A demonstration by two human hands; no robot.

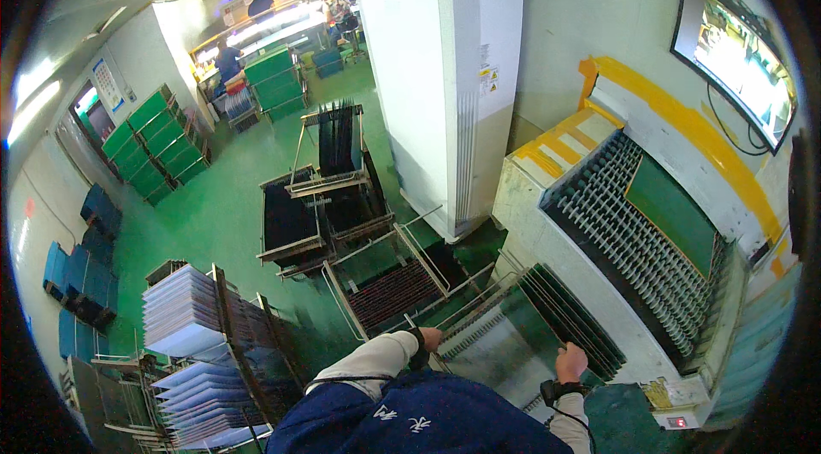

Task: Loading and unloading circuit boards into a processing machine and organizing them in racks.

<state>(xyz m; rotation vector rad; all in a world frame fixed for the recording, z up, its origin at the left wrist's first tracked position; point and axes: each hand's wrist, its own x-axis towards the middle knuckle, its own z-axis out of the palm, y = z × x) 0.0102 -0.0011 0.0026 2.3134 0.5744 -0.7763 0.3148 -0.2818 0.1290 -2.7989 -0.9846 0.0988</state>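
Observation:
In front of me is a metal rack [481, 336] with several thin dark green panels [569, 317] standing on edge at its right side. My right hand [571, 362] is closed at the edge of the nearest green panel, fingers curled and thumb up. My left hand [430, 339] is closed at the rack's left side; whether it grips the bar or a panel edge is hidden. Both wrists wear dark bands with cords.
To the right stands a roller conveyor machine [633, 257] with a green panel [676, 210] lying on its rollers. A tall white cabinet [419, 69] rises ahead. Racks of black panels [291, 215] and pale panels [184, 309] stand left. A screen [737, 56] hangs on the wall. People work far back.

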